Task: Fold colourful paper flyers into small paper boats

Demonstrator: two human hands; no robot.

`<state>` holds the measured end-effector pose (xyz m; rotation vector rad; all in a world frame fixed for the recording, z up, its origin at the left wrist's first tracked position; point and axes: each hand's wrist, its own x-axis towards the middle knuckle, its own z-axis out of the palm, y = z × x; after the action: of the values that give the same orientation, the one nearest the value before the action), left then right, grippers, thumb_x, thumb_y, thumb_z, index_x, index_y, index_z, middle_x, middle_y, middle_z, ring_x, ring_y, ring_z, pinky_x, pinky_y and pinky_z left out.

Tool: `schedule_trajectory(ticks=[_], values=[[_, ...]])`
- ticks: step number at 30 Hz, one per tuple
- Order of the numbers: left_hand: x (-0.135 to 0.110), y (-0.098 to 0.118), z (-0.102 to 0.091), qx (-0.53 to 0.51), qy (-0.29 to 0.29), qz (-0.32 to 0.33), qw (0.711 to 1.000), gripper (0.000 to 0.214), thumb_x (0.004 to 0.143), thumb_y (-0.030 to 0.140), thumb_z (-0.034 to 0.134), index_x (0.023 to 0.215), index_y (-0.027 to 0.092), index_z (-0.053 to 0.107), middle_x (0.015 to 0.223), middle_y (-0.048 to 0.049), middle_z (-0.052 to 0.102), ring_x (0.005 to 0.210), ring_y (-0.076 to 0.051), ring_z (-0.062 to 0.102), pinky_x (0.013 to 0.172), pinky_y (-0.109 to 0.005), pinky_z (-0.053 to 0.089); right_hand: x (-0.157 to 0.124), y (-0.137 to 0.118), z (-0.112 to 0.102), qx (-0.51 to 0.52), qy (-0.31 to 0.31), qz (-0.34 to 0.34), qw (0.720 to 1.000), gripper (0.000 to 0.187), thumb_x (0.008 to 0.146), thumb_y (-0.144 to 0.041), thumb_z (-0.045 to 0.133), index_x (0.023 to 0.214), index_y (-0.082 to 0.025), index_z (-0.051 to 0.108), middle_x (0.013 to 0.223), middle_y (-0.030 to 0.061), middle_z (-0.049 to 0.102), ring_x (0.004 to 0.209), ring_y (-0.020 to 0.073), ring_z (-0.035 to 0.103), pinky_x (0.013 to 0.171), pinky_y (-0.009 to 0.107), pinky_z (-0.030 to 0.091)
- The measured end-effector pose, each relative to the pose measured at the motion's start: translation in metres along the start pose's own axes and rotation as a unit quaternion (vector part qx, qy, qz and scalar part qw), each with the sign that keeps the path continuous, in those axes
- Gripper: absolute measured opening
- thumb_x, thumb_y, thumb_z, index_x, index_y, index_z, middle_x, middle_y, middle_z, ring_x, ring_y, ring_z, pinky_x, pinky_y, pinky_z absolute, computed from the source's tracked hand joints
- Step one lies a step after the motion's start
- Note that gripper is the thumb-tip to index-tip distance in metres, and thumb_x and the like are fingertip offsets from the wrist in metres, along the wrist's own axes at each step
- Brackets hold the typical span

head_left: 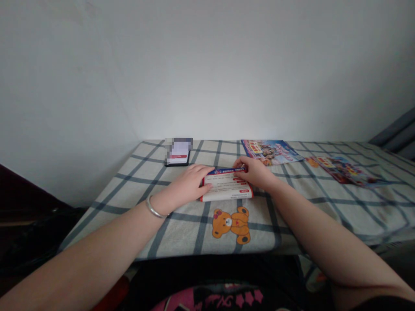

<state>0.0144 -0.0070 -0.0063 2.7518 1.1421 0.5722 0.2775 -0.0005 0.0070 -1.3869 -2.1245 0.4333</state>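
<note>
A folded printed leaflet (223,186), white with red edges and a dark blue band, lies on the checked tablecloth in front of me. My left hand (191,183), with a silver bangle at the wrist, holds its left side. The left thumb rests on the printed face and the fingers reach along the far left corner. At the far right corner, my right hand (254,172) has its bent fingers and thumb closed on the paper. Part of the leaflet's far edge is hidden under the fingers.
A phone (179,154) with a lit screen lies at the back left. Two colourful flyers, one at the back (275,152) and one farther right (350,170), lie on the tablecloth (181,233). A bare wall (207,69) rises behind the table.
</note>
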Motion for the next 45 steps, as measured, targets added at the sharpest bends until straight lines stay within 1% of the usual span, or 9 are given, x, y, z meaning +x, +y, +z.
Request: schedule_trajectory(ticks=[4, 7, 11, 13, 17, 21, 23, 31, 45], values=[[0.001, 0.001, -0.005, -0.004, 0.043, -0.030, 0.999, 0.050, 0.087, 0.036, 0.065, 0.132, 0.018, 0.053, 0.129, -0.0109, 0.059, 0.120, -0.029, 0.052, 0.106, -0.048, 0.042, 0.001, -0.001, -0.001, 0.067, 0.006, 0.022, 0.997, 0.018, 0.076, -0.021, 0.067, 0.093, -0.020, 0.063, 0.086, 0.0010, 0.068, 0.072, 0.0137, 0.058, 0.067, 0.027, 0.046], [0.001, 0.001, -0.008, -0.038, 0.070, -0.053, 0.995, 0.043, 0.087, 0.033, 0.063, 0.127, 0.019, 0.055, 0.127, -0.0098, 0.061, 0.116, -0.027, 0.057, 0.103, -0.046, 0.045, 0.002, 0.001, 0.000, 0.134, -0.007, 0.041, 0.990, 0.018, 0.075, -0.021, 0.067, 0.092, -0.019, 0.062, 0.089, 0.0021, 0.069, 0.075, 0.0146, 0.062, 0.068, 0.028, 0.050], [0.001, 0.002, -0.013, -0.124, 0.063, -0.116, 0.983, 0.034, 0.087, 0.025, 0.061, 0.120, 0.020, 0.057, 0.104, -0.0053, 0.069, 0.086, -0.020, 0.066, 0.080, -0.037, 0.054, 0.004, 0.007, 0.002, 0.220, -0.017, 0.055, 0.974, 0.023, 0.076, -0.020, 0.067, 0.097, -0.020, 0.059, 0.099, 0.0049, 0.070, 0.086, 0.0165, 0.067, 0.074, 0.031, 0.055], [0.002, 0.003, -0.015, -0.145, 0.071, -0.129, 0.978, 0.029, 0.086, 0.023, 0.061, 0.114, 0.020, 0.059, 0.094, -0.0031, 0.069, 0.080, -0.018, 0.066, 0.074, -0.034, 0.054, 0.005, 0.009, 0.003, 0.209, -0.019, 0.052, 0.976, 0.020, 0.077, -0.021, 0.068, 0.095, -0.020, 0.060, 0.098, 0.0060, 0.071, 0.086, 0.0175, 0.067, 0.076, 0.032, 0.056], [0.002, 0.001, -0.015, -0.160, 0.103, -0.117, 0.975, 0.017, 0.087, 0.021, 0.057, 0.104, 0.020, 0.058, 0.090, -0.0017, 0.068, 0.082, -0.018, 0.066, 0.076, -0.034, 0.054, 0.004, 0.007, 0.000, 0.151, -0.011, 0.052, 0.987, 0.014, 0.079, -0.023, 0.068, 0.091, -0.019, 0.062, 0.090, 0.0057, 0.072, 0.080, 0.0173, 0.068, 0.072, 0.032, 0.056], [0.004, -0.002, -0.013, -0.158, 0.119, -0.126, 0.972, 0.015, 0.085, 0.018, 0.057, 0.100, 0.021, 0.057, 0.087, -0.0010, 0.067, 0.081, -0.018, 0.066, 0.076, -0.034, 0.053, 0.001, 0.001, -0.008, 0.050, 0.008, 0.063, 0.997, 0.015, 0.079, -0.024, 0.069, 0.093, -0.019, 0.064, 0.071, -0.0002, 0.069, 0.065, 0.0145, 0.065, 0.061, 0.027, 0.049], [0.005, -0.004, -0.012, -0.163, 0.126, -0.131, 0.970, 0.016, 0.085, 0.016, 0.056, 0.100, 0.021, 0.057, 0.088, -0.0011, 0.068, 0.082, -0.018, 0.066, 0.076, -0.033, 0.053, 0.000, 0.002, -0.011, 0.026, 0.016, 0.054, 0.998, 0.015, 0.079, -0.022, 0.069, 0.093, -0.020, 0.064, 0.065, -0.0027, 0.066, 0.062, 0.0139, 0.063, 0.061, 0.026, 0.046], [0.004, -0.009, -0.010, -0.170, 0.138, -0.138, 0.966, 0.011, 0.087, 0.019, 0.057, 0.098, 0.019, 0.060, 0.087, -0.0032, 0.069, 0.083, -0.018, 0.067, 0.073, -0.031, 0.052, 0.002, 0.013, -0.009, 0.078, 0.019, 0.041, 0.996, 0.016, 0.080, -0.023, 0.068, 0.094, -0.022, 0.060, 0.072, -0.0018, 0.072, 0.069, 0.0160, 0.069, 0.065, 0.027, 0.049], [0.005, -0.017, -0.006, -0.191, 0.161, -0.121, 0.961, 0.008, 0.087, 0.024, 0.059, 0.093, 0.020, 0.060, 0.084, -0.0012, 0.070, 0.079, -0.017, 0.068, 0.073, -0.031, 0.054, 0.002, 0.009, -0.012, 0.092, 0.033, 0.052, 0.994, 0.009, 0.079, -0.020, 0.067, 0.085, -0.021, 0.061, 0.070, -0.0007, 0.073, 0.069, 0.0167, 0.071, 0.064, 0.027, 0.050]])
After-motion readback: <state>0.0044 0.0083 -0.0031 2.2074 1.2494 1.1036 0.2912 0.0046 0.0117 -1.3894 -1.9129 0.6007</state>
